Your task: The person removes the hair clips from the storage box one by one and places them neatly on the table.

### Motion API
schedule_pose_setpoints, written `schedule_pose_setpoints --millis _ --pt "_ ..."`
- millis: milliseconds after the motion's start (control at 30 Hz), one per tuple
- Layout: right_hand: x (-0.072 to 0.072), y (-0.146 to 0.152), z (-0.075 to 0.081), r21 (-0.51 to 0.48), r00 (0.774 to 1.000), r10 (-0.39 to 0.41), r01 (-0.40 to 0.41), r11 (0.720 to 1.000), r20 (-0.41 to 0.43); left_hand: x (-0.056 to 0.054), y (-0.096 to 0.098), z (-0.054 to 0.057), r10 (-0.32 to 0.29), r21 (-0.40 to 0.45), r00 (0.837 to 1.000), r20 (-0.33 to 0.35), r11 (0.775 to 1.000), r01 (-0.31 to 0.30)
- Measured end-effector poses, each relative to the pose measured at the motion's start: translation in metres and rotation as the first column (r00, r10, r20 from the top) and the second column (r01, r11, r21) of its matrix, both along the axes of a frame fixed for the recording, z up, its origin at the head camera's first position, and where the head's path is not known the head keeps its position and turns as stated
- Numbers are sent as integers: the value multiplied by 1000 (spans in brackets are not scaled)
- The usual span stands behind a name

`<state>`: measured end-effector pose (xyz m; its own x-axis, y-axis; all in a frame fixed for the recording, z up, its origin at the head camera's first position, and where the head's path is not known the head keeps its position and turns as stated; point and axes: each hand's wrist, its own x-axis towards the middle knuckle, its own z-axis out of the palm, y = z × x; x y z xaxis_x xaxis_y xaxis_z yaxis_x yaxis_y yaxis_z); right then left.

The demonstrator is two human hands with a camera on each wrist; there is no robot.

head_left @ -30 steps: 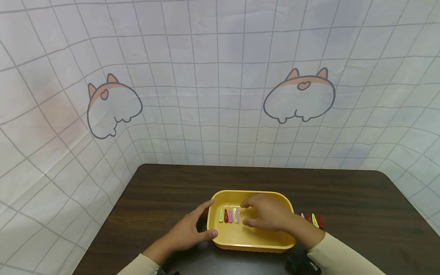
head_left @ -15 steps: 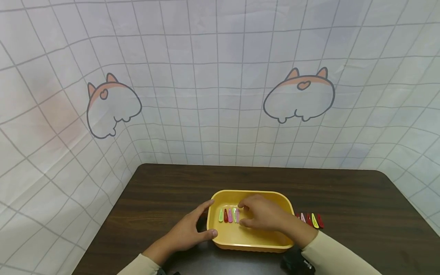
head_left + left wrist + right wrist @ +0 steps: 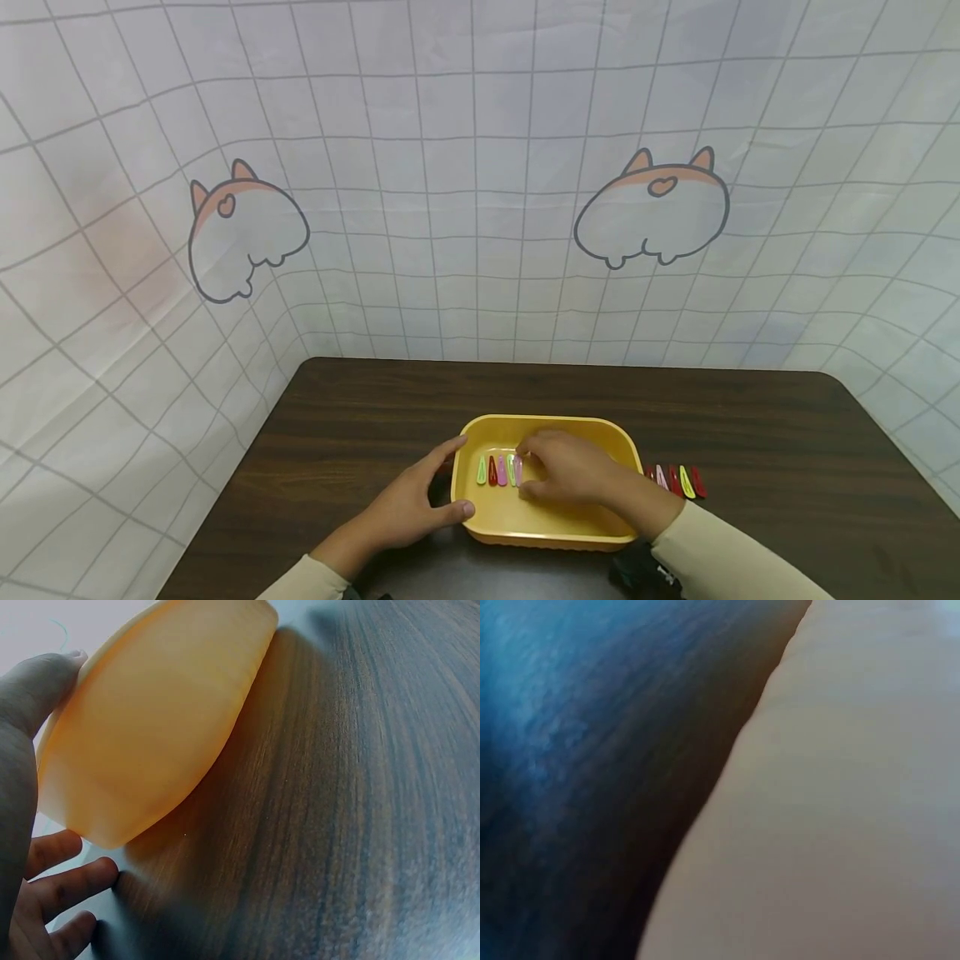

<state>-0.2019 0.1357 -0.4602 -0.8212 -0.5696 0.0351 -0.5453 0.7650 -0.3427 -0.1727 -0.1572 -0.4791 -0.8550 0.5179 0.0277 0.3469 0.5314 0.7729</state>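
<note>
A yellow tray point(image 3: 547, 527) stands on the table with a row of several hair clips inside, near its left end: green, red, pink, then another green clip point(image 3: 512, 469) beside a light purple-pink hair clip point(image 3: 518, 471). My left hand point(image 3: 408, 500) is spread against the tray's left end, thumb at the rim and fingers straight; in the left wrist view the fingers point(image 3: 82, 885) lie beside its outer wall. My right hand point(image 3: 566, 471) reaches inside, pinching the last clip between index finger and thumb at its two ends. The right wrist view shows mostly the sleeve point(image 3: 817, 810).
More hair clips point(image 3: 686, 482), red, pink and yellow, lie in a row on the dark wooden table point(image 3: 375, 400) to the right of the tray. A black object point(image 3: 645, 573) sits by the right forearm. Behind hangs a white grid-patterned curtain point(image 3: 450, 208).
My right hand has moved left inside the tray, and its index finger and thumb have come to the last clip. The left hand and tray have stayed put.
</note>
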Motion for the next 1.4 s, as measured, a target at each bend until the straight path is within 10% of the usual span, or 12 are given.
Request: schedule_pose_setpoints --millis 1400 --pt "-2 -4 -9 50 1000 6 -5 999 -30 0 1 0 2 9 1000 8 1000 -2"
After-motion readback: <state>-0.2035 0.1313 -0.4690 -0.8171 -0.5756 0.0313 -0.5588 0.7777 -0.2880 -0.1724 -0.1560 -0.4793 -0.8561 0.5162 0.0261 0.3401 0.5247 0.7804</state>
